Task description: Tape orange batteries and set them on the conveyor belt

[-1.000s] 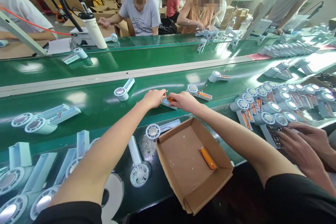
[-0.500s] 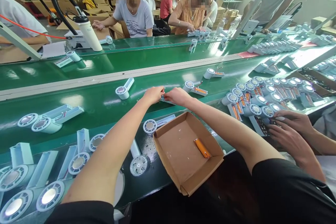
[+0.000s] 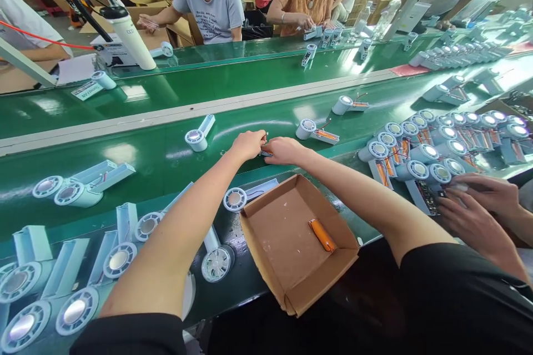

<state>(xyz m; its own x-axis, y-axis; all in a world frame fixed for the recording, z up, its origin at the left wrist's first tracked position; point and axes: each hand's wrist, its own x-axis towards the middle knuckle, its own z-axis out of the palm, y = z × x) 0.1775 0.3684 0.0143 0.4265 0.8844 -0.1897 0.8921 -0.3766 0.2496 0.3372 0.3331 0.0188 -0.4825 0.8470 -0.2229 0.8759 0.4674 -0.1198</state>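
Note:
My left hand point(image 3: 249, 145) and my right hand point(image 3: 285, 151) meet over the green belt, beyond the cardboard box. Both are closed, fingertips pinched close together around a small piece. A sliver of it shows between them; the rest is hidden by my fingers, so its kind is unclear. One orange cylindrical battery point(image 3: 321, 234) lies in the shallow cardboard box point(image 3: 283, 233). Just left of the box's far corner, a light-blue handheld fan point(image 3: 235, 199) lies with its handle pointing right. Another fan point(image 3: 217, 263), with its blades showing, rests under my left forearm.
Several light-blue fan bodies point(image 3: 79, 310) crowd the bench at left. More fans, with orange batteries in their handles, form a group point(image 3: 416, 144) at right beside a co-worker's hands point(image 3: 470, 205). Single fans point(image 3: 195, 140) sit on the belt point(image 3: 158, 133). People sit across the line.
The view has tipped down and shifted slightly. My hands stay together over the belt; the light-blue edge seen beneath them earlier is now mostly hidden. The battery still lies in the box.

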